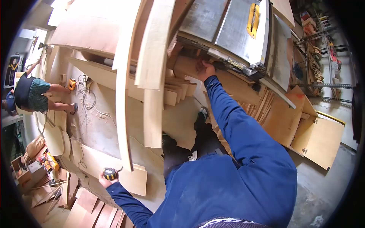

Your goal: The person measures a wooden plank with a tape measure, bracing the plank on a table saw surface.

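Observation:
My left hand [103, 181], low on the left, is closed around a black and yellow tape measure [110, 173]. A short dark end sticks out of its right side, close to the lower tip of a long pale wood strip [122, 114]. Up ahead, my right hand [205, 70] reaches in under the front edge of a table saw [207, 19], just left of its rail [232, 62]. Shadow under the saw's edge obscures its fingers. The saw's yellow blade insert [253, 21] shows on the metal top.
More pale boards [154, 57] overhang beside the strip. Another person [38, 93] bends over at the far left, near cables [89, 97] on the floor. An opened wooden cabinet [304, 129] lies at the right, below metal shelving [327, 57]. Wood offcuts [87, 209] fill the lower left.

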A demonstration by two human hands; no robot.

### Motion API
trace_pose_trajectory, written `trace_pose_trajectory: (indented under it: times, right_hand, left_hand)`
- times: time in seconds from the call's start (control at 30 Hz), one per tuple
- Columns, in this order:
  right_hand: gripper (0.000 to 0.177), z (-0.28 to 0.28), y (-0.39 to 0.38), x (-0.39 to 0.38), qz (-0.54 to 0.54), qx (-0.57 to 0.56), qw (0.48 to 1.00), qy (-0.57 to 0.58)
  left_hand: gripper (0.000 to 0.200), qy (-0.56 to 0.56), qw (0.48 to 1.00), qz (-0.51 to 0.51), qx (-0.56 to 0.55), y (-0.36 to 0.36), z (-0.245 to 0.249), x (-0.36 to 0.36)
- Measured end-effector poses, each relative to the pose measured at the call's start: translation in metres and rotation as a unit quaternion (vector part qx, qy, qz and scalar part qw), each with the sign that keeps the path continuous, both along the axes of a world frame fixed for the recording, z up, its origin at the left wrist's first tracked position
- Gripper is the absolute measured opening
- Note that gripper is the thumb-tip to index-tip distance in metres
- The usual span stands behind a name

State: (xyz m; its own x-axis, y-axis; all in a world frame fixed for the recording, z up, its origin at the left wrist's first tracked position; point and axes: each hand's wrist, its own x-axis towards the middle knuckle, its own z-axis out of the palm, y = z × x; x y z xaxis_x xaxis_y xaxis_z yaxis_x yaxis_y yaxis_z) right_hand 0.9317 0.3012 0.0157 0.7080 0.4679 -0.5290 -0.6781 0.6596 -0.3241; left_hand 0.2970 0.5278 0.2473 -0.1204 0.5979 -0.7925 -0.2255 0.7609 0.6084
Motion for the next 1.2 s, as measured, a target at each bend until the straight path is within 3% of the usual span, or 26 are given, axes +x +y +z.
trace_pose_trajectory:
  times: [0.1, 0.13, 0.2, 0.27, 0.37, 0.5, 0.57, 0.67, 0.77, 0.8, 0.83, 0.87, 0.9, 0.93, 0.97, 1.0, 1.03, 1.07, 1.1, 1.17, 1.2]
  right_hand:
    - [0.022, -0.008, 0.029, 0.010, -0.042, -0.086, 0.995, 0.029]
    - [0.016, 0.006, 0.031, 0.007, -0.042, -0.089, 0.994, 0.045]
    - [0.016, 0.004, 0.040, 0.009, -0.037, -0.138, 0.990, -0.003]
    - [0.014, 0.013, 0.052, 0.005, -0.092, -0.081, 0.992, -0.019]
    - [0.015, 0.003, 0.054, 0.005, -0.082, -0.063, 0.994, -0.028]
    - [0.015, -0.004, 0.071, 0.023, -0.126, 0.023, 0.992, -0.006]
    - [0.016, -0.015, 0.075, 0.025, -0.224, 0.067, 0.972, 0.009]
    - [0.013, -0.033, 0.075, 0.048, -0.241, 0.073, 0.965, 0.077]
    - [0.014, 0.003, 0.083, 0.036, -0.248, 0.027, 0.962, 0.113]
    - [0.014, -0.002, 0.082, 0.030, -0.245, 0.025, 0.962, 0.116]
    - [0.016, -0.014, 0.076, 0.024, -0.180, -0.003, 0.984, 0.020]
    - [0.019, -0.017, 0.074, 0.023, -0.112, -0.029, 0.990, -0.083]
    - [0.019, 0.002, 0.075, 0.015, -0.110, -0.027, 0.990, -0.087]
    - [0.024, 0.035, 0.070, -0.006, -0.007, -0.082, 0.991, -0.104]
    - [0.030, 0.075, 0.068, -0.033, 0.095, -0.137, 0.979, -0.117]
    - [0.037, 0.119, 0.072, -0.062, 0.105, -0.170, 0.962, -0.188]
    - [0.044, 0.157, 0.072, -0.087, 0.112, -0.206, 0.937, -0.258]
    - [0.051, 0.169, 0.071, -0.100, 0.089, -0.257, 0.899, -0.344]
    - [0.053, 0.192, 0.075, -0.117, 0.074, -0.288, 0.867, -0.400]
    - [0.056, 0.220, 0.088, -0.145, 0.063, -0.374, 0.800, -0.465]
    - [0.065, 0.223, 0.092, -0.151, 0.078, -0.433, 0.750, -0.494]
  left_hand:
    - [0.024, 0.017, 1.000, 0.002, -0.009, 0.001, -0.027, -0.053]
    - [0.024, 0.023, 1.000, -0.015, -0.015, 0.004, -0.040, -0.071]
    - [0.027, 0.036, 0.998, -0.053, -0.019, 0.004, -0.055, -0.095]
    - [0.028, 0.044, 0.996, -0.071, -0.031, 0.006, -0.066, -0.111]
    - [0.028, 0.078, 0.992, -0.087, -0.043, 0.011, -0.073, -0.117]
    - [0.027, 0.100, 0.987, -0.126, -0.028, 0.024, -0.072, -0.092]
    - [0.027, 0.058, 0.989, -0.130, -0.028, 0.027, -0.057, -0.070]
    - [0.034, -0.023, 0.986, -0.162, -0.013, 0.046, -0.045, -0.031]
    - [0.033, -0.119, 0.962, -0.241, 0.055, 0.083, -0.058, 0.003]
    - [0.031, -0.103, 0.956, -0.265, 0.068, 0.095, -0.059, 0.026]
    - [0.028, -0.087, 0.949, -0.292, 0.078, 0.110, -0.060, 0.049]
    - [0.024, 0.140, 0.754, -0.532, 0.359, 0.127, -0.084, 0.058]
    - [0.027, -0.037, 0.912, -0.382, 0.145, 0.139, -0.063, 0.108]
    - [0.038, -0.032, 0.900, -0.398, 0.175, 0.148, -0.056, 0.147]
    - [0.048, -0.007, 0.839, -0.438, 0.324, 0.179, -0.104, 0.171]
    - [0.052, -0.022, 0.843, -0.442, 0.306, 0.182, -0.082, 0.213]
    - [0.054, -0.020, 0.825, -0.447, 0.345, 0.196, -0.084, 0.250]
    - [0.056, -0.073, 0.816, -0.496, 0.287, 0.222, -0.098, 0.282]
    - [0.052, -0.017, 0.801, -0.491, 0.342, 0.238, -0.111, 0.317]
    - [0.048, 0.159, 0.765, -0.358, 0.511, 0.255, -0.129, 0.377]
    - [0.045, 0.151, 0.775, -0.346, 0.507, 0.276, -0.137, 0.399]
